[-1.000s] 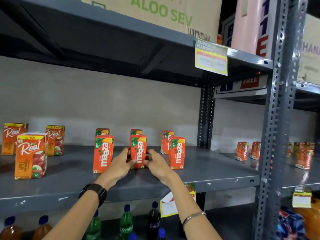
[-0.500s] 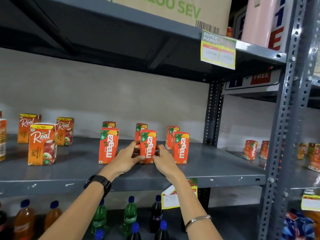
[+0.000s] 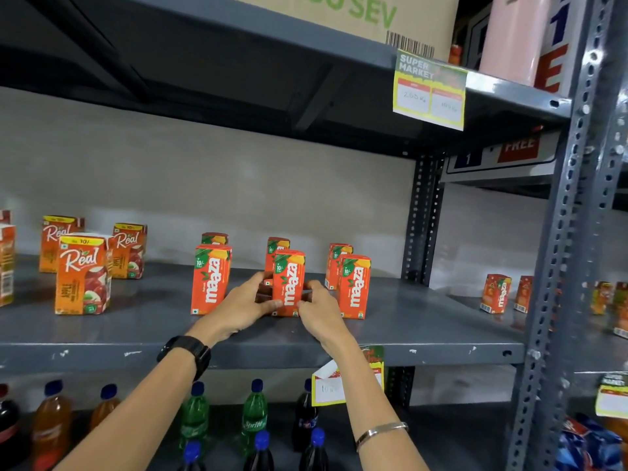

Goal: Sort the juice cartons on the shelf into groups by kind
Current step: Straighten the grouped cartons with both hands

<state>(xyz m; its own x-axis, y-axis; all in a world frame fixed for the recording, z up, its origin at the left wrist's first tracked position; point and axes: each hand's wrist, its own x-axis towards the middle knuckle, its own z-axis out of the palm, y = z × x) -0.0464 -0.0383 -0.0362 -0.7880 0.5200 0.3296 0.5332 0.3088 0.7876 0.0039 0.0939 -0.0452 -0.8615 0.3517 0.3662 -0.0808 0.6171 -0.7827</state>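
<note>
On the grey shelf [image 3: 102, 348] stand orange Maaza cartons in two rows. My left hand [image 3: 243, 305] and my right hand [image 3: 317, 309] grip the middle front Maaza carton [image 3: 288, 283] from both sides, near its base. A left front Maaza carton [image 3: 210, 279] and a right front Maaza carton [image 3: 354, 286] flank it, with three more behind. Further left stand several Real apple cartons, the nearest Real carton [image 3: 82, 275] in front, two behind it. Another carton [image 3: 6, 263] shows at the left edge.
A perforated steel upright [image 3: 557, 266] bounds the shelf on the right; beyond it more small cartons [image 3: 495, 294] stand on the neighbouring shelf. Soft-drink bottles [image 3: 253, 423] fill the shelf below. A price tag [image 3: 430, 90] hangs from the shelf above, which carries a cardboard box.
Both hands stay on the middle front Maaza carton. The view has shifted so the cartons sit further right in frame, and another carton has come into view at the left edge.
</note>
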